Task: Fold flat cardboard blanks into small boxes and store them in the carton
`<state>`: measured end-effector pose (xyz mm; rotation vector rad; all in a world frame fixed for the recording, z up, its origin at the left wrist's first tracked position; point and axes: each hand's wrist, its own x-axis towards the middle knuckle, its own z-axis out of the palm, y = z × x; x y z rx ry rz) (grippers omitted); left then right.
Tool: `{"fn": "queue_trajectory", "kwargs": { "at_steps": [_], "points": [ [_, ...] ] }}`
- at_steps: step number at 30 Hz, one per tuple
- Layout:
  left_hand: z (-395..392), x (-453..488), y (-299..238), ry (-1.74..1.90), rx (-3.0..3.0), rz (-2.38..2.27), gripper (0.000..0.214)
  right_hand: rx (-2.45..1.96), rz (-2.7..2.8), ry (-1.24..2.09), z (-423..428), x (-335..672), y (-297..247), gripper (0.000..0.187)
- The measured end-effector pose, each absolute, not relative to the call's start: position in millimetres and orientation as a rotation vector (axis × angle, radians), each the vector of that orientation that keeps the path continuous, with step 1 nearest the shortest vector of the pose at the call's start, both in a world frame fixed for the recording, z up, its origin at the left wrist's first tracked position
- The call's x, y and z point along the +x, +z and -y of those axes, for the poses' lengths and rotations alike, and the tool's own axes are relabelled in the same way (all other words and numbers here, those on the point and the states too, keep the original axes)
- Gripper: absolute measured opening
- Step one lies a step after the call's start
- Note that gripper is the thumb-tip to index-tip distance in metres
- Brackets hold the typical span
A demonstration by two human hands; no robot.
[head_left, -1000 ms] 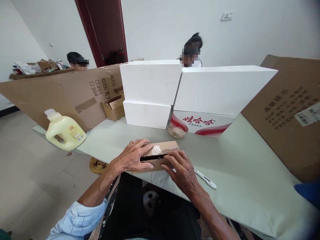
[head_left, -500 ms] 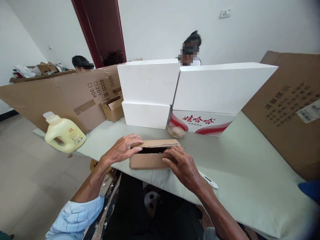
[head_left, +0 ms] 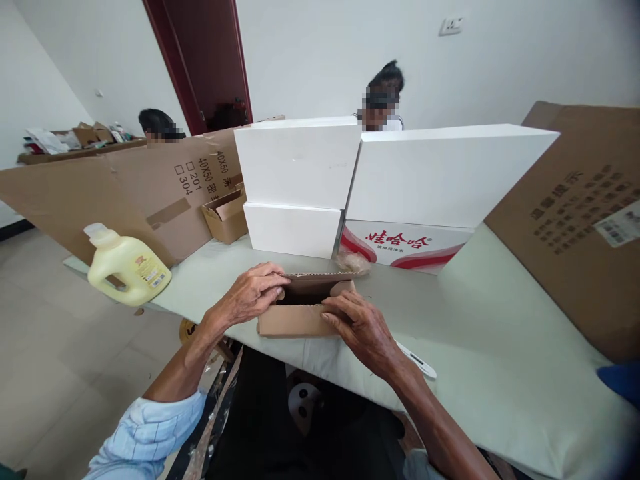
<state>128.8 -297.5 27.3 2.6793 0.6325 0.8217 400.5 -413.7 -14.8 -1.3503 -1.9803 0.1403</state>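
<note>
A small brown cardboard box [head_left: 295, 321] sits at the table's near edge, its long lid flap raised at the back and its dark inside showing. My left hand [head_left: 253, 293] grips the box's left end, thumb and fingers closed on the flap edge. At the other end, my right hand [head_left: 357, 320] pinches the front right rim, with the thumb outside and the fingers over the top. What lies inside the box, if anything, is too dark to make out. A white utility knife [head_left: 417, 360] lies on the table beside my right forearm.
Behind the box stand stacked white boxes [head_left: 300, 167], a carton with red lettering [head_left: 400, 245] and a crumpled clear plastic lump [head_left: 354, 262]. A yellow detergent jug [head_left: 130, 267] and a small open carton [head_left: 225, 217] are left. Large cardboard sheets [head_left: 575, 220] flank the table; two people sit beyond.
The lid flap of the small box has swung up and back, so the opening is wider and more of the inside shows. Both hands stay on the box.
</note>
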Motion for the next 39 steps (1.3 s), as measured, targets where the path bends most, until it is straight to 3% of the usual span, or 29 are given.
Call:
{"fn": "queue_trajectory", "kwargs": {
  "at_steps": [9,13,19,28,39],
  "points": [
    [309,129,50,0.464,2.846,-0.871,0.035,-1.289,1.991,0.156,416,398,-6,0.017],
    [313,134,52,0.447,2.785,-0.932,0.038,-1.426,1.959,0.052,418,392,-6,0.020],
    [315,134,50,0.460,2.769,-0.924,0.036,-1.701,1.863,-0.178,415,373,-9,0.045],
    [313,132,46,0.461,2.780,-0.894,0.036,-1.728,1.838,-0.105,409,372,-10,0.055],
    [341,163,26,0.668,2.952,-0.990,0.017,-1.645,1.962,-0.046,402,374,-12,0.043]
  ]
}}
